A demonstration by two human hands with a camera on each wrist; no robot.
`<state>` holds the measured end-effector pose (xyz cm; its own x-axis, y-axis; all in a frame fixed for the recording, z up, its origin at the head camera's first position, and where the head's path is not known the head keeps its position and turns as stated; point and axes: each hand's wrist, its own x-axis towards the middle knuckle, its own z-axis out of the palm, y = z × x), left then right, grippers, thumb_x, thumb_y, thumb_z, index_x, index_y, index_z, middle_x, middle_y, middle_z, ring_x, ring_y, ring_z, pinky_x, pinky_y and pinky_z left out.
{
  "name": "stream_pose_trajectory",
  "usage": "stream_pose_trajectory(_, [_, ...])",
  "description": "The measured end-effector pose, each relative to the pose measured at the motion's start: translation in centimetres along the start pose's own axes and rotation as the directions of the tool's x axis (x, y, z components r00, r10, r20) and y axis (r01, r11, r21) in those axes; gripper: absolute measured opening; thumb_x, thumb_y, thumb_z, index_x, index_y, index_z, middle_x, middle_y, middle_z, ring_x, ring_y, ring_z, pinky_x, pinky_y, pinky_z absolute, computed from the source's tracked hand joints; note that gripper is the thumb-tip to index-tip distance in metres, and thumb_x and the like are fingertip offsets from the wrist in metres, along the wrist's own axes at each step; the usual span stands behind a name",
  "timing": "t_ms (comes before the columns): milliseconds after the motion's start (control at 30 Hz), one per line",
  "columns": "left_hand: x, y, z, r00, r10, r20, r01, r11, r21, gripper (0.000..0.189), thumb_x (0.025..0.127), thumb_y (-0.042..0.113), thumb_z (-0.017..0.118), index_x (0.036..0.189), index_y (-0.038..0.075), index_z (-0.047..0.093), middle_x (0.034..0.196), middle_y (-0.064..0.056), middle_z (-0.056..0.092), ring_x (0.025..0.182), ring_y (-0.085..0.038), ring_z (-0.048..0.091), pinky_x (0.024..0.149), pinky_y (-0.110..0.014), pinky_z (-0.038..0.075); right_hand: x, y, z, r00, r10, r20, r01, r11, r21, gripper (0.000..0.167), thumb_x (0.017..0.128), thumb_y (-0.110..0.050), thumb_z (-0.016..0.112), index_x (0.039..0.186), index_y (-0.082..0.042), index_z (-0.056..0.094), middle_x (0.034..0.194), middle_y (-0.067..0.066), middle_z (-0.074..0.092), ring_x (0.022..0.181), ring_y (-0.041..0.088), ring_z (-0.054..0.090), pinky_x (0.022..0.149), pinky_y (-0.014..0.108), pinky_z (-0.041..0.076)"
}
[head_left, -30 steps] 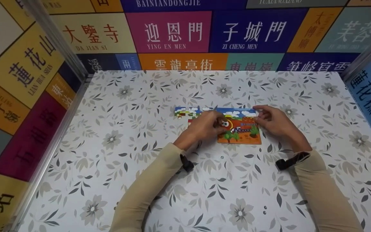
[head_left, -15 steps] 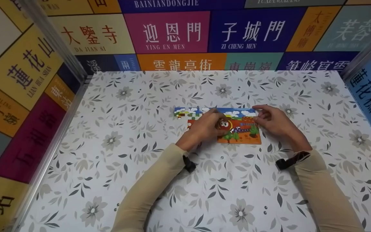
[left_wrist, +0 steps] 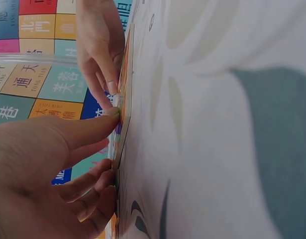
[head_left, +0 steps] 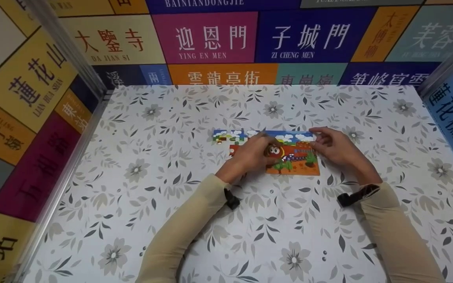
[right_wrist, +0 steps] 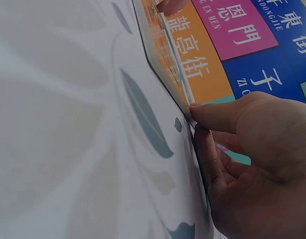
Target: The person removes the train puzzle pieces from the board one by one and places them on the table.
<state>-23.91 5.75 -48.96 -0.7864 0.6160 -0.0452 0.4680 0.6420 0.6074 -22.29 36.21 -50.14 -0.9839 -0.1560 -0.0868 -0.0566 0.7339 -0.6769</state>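
A partly assembled jigsaw puzzle, with a cartoon train face, blue sky and orange ground, lies flat on the table in the head view. My left hand bends over its left part, covering some pieces. In the left wrist view, the left thumb and fingers of that hand touch the puzzle's surface, apparently pinching a piece. A strip of sky pieces and a red piece show beyond the left hand. My right hand holds the right edge near the top corner, thumb and index finger on it.
The white table has a grey leaf and flower pattern. Upright panels with coloured blocks and large characters stand along the back and both sides. Black straps sit at both wrists.
My left hand has shifted slightly rightward and uncovered more of the train's face and the red piece. My right hand keeps its place at the puzzle's right edge.
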Motion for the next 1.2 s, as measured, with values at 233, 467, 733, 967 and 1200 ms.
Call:
stream_pose_trajectory(233, [-0.01, -0.09, 0.09, 1.000, 0.018, -0.025, -0.018, 1.000, -0.023, 0.043, 0.097, 0.032, 0.084, 0.137, 0.022, 0.072, 0.133, -0.002, 0.059, 0.112, -0.016, 0.060, 0.098, -0.035, 0.055, 0.04, -0.02, 0.05, 1.000, 0.022, 0.003, -0.022, 1.000, 0.001, 0.053, 0.110, -0.031, 0.065, 0.159, -0.014, 0.054, 0.123, 0.016, 0.067, 0.113, 0.028, 0.067, 0.086, 0.016, 0.047])
stream_pose_trajectory(467, [-0.04, -0.08, 0.20, 0.999, 0.006, -0.037, -0.006, 1.000, -0.011, 0.059, 0.097, 0.034, 0.084, 0.150, 0.019, 0.062, 0.144, -0.004, 0.056, 0.131, -0.020, 0.059, 0.111, -0.039, 0.053, -0.02, 0.00, 0.04, 1.000, 0.022, 0.012, -0.022, 1.000, 0.013, 0.055, 0.110, -0.033, 0.065, 0.160, -0.014, 0.053, 0.124, 0.016, 0.067, 0.115, 0.028, 0.067, 0.086, 0.015, 0.047])
stream_pose_trajectory(733, [-0.29, -0.24, 0.39, 0.997, 0.046, -0.055, -0.047, 0.999, -0.015, 0.049, 0.100, 0.032, 0.081, 0.144, 0.017, 0.066, 0.138, -0.005, 0.055, 0.118, -0.019, 0.060, 0.100, -0.036, 0.055, 0.01, 0.18, 0.06, 1.000, -0.005, 0.004, 0.005, 1.000, 0.022, 0.054, 0.111, -0.030, 0.065, 0.159, -0.011, 0.054, 0.124, 0.018, 0.068, 0.109, 0.025, 0.067, 0.084, 0.012, 0.047])
stream_pose_trajectory(967, [-0.39, -0.31, 0.41, 0.993, 0.095, -0.064, -0.094, 0.995, 0.023, 0.048, 0.101, 0.032, 0.080, 0.144, 0.018, 0.064, 0.141, -0.004, 0.060, 0.129, -0.023, 0.059, 0.108, -0.039, 0.052, 0.12, 0.44, -0.01, 1.000, -0.024, 0.006, 0.024, 0.999, 0.021, 0.054, 0.110, -0.031, 0.065, 0.159, -0.010, 0.054, 0.120, 0.016, 0.068, 0.104, 0.017, 0.066, 0.083, 0.013, 0.048])
stream_pose_trajectory(1200, [-0.44, -0.32, 0.46, 0.992, 0.107, -0.064, -0.105, 0.994, 0.025, 0.049, 0.101, 0.028, 0.080, 0.147, 0.017, 0.063, 0.142, -0.004, 0.063, 0.134, -0.024, 0.059, 0.113, -0.040, 0.051, 0.15, 0.51, -0.06, 1.000, -0.025, 0.014, 0.024, 0.999, 0.030, 0.054, 0.110, -0.032, 0.066, 0.158, -0.010, 0.055, 0.119, 0.015, 0.066, 0.106, 0.018, 0.066, 0.084, 0.013, 0.049])
